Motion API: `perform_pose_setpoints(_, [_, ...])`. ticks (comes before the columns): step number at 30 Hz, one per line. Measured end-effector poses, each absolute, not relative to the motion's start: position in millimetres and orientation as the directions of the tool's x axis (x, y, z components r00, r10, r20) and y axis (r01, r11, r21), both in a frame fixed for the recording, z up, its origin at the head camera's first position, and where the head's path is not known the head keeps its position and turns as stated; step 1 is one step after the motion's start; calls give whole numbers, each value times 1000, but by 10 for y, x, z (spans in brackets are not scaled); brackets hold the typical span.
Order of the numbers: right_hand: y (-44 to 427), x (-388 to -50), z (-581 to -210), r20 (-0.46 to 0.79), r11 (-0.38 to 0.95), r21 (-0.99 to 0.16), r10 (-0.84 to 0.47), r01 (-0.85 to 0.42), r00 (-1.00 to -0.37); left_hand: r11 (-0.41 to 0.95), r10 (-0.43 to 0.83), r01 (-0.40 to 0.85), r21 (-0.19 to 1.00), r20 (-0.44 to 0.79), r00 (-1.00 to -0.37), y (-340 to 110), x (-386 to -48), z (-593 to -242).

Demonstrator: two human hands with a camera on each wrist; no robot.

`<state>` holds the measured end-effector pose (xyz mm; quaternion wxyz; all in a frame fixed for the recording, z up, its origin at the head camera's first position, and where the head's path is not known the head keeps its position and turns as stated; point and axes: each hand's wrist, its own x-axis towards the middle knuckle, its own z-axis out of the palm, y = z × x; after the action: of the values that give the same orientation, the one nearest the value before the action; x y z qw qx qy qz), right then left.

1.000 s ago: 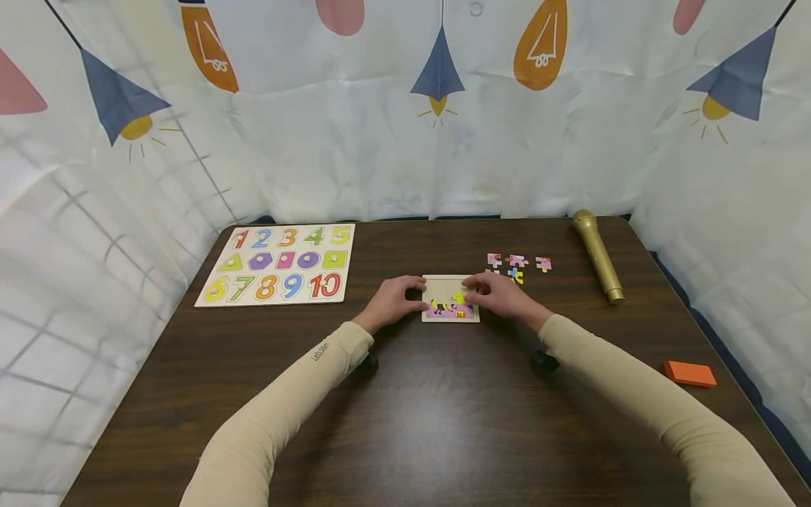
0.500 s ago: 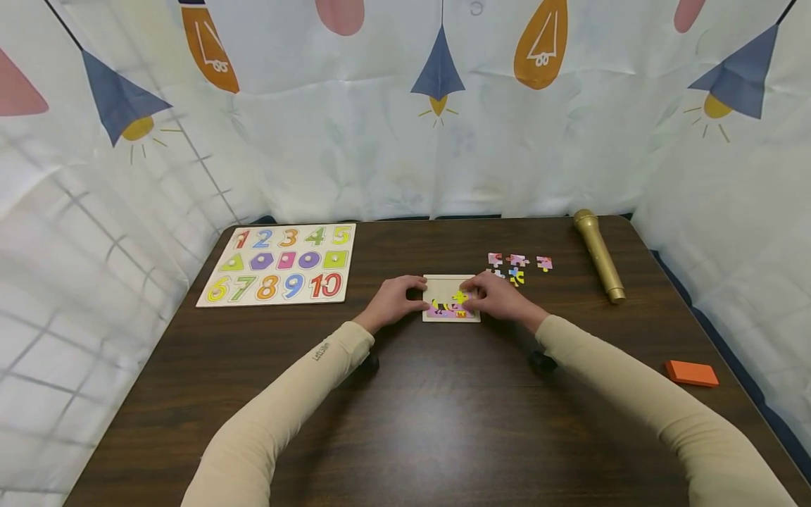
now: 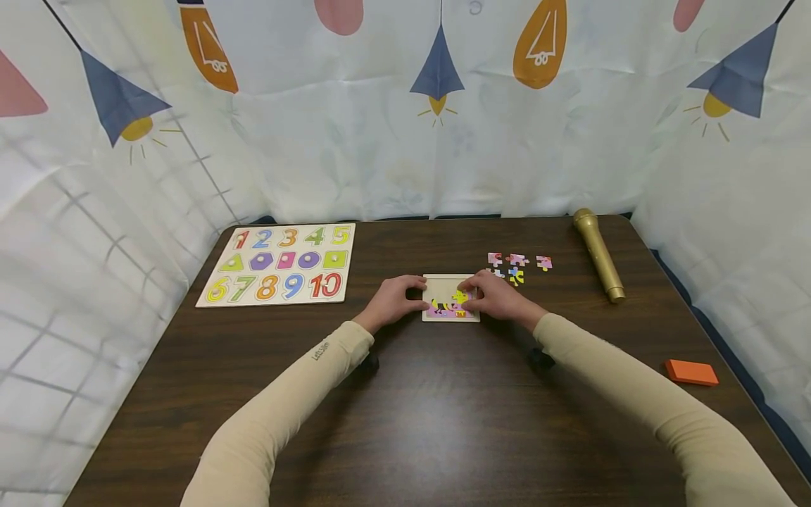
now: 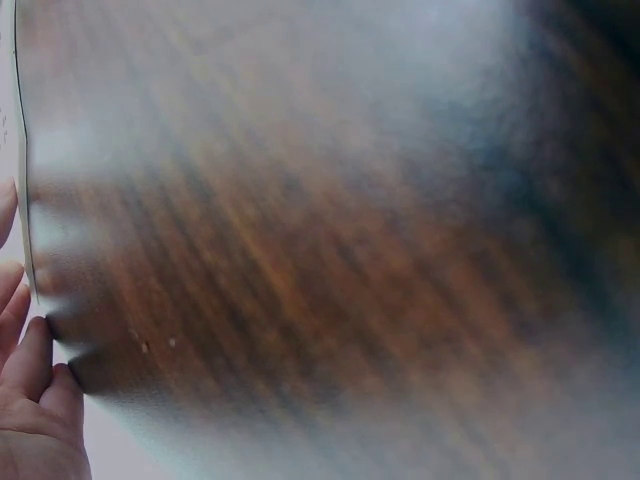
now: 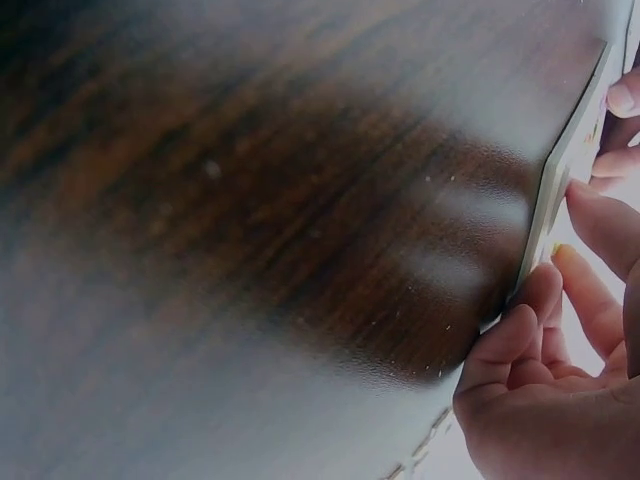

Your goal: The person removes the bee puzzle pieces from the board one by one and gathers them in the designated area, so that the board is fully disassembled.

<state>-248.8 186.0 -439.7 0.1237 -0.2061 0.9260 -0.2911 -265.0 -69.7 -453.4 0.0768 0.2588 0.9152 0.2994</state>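
A small light wooden puzzle tray [image 3: 440, 285] lies at mid table, its lower part filled with pink, yellow and black pieces. The left hand [image 3: 395, 303] holds the tray's left edge between thumb and fingers; in the left wrist view, the hand [image 4: 40, 410] shows only at the lower left. Over the tray's right side, the right hand [image 3: 498, 296] has thumb and index finger on a yellow and pink piece [image 3: 460, 298]. In the right wrist view, the right hand [image 5: 560, 390] has its other fingers curled by the tray edge [image 5: 548, 190].
Several loose puzzle pieces [image 3: 517, 260] lie behind the right hand. A number and shape board [image 3: 274, 265] is at the back left, a gold microphone-shaped object [image 3: 598, 257] at the back right, and an orange block [image 3: 691, 372] near the right edge.
The right hand has shifted very slightly left over the tray, its fingers still on the piece. The left hand has stayed at the tray's left edge.
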Motion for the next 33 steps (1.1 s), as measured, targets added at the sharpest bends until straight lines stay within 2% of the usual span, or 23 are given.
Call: perform_pose_setpoints(33, [1905,-2499,-4386,-104,731,-602,-469,-320,-877,692,512,418,589,9,-859,-685,-2635,-4510])
